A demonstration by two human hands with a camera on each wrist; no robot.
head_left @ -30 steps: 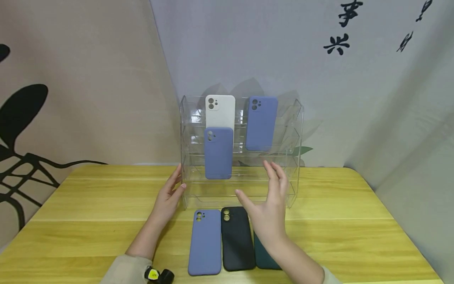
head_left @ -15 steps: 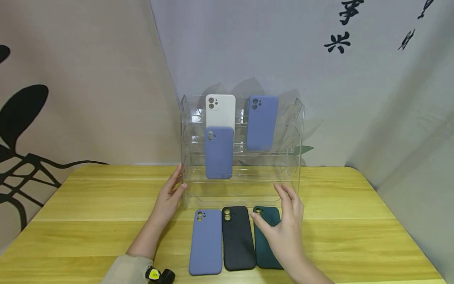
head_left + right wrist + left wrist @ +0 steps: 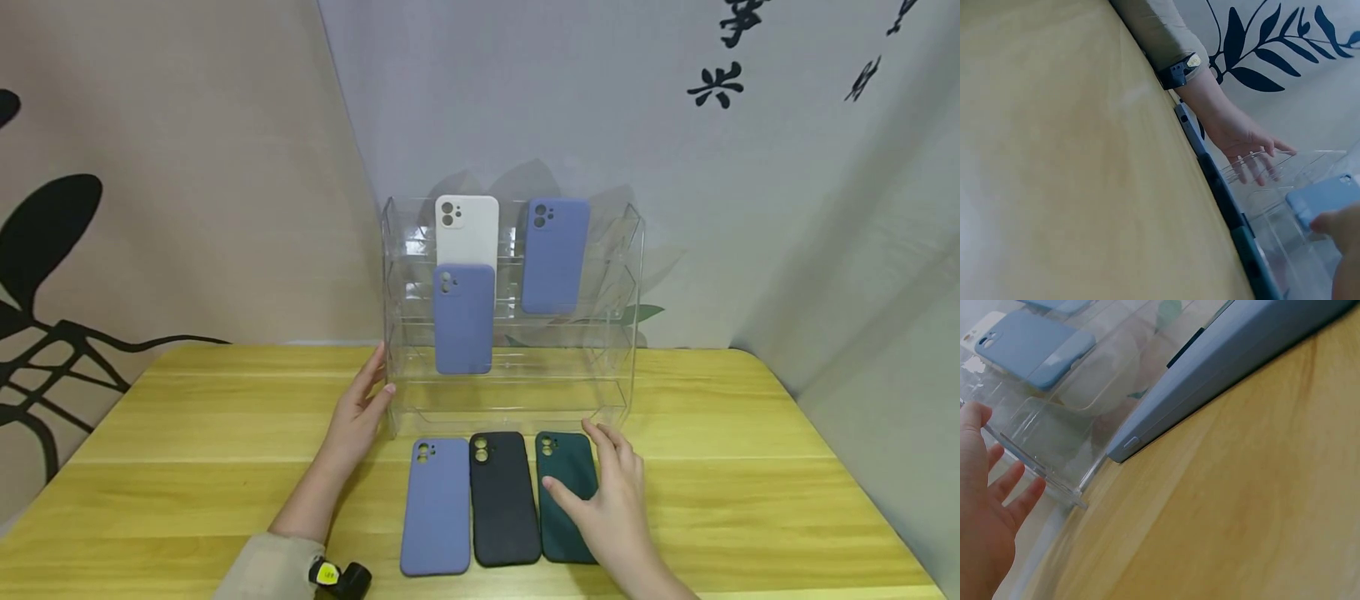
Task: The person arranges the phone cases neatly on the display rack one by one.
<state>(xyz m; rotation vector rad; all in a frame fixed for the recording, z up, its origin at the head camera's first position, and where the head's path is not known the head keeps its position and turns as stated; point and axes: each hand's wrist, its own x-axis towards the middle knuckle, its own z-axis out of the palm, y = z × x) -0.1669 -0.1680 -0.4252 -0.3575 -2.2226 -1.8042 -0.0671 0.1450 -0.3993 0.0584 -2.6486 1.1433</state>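
Note:
A clear stepped display rack point(image 3: 517, 408) stands at the back of the table. My left hand point(image 3: 352, 421) rests against its left side, thumb at the front edge and fingers fairly straight, as the left wrist view also shows. In the rack lean a white phone case point(image 3: 467, 227), a blue-purple phone case point(image 3: 463, 325) partly covering it, and another blue-purple phone case point(image 3: 556, 257). Flat before the rack lie a blue-purple phone case point(image 3: 436, 508), a black phone case point(image 3: 504, 500) and a dark green phone case point(image 3: 566, 521). Over the green case hovers my right hand point(image 3: 615, 500), fingers spread; contact cannot be told.
The wooden table point(image 3: 750, 483) runs out on both sides of the rack. Behind it hangs a pale cloth point(image 3: 570, 83) with dark characters and leaf prints. A black wrist strap point(image 3: 341, 577) sits on the left sleeve.
My right hand has moved down and to the right, away from the rack's front to the dark green phone case. The left hand has stayed at the rack's side.

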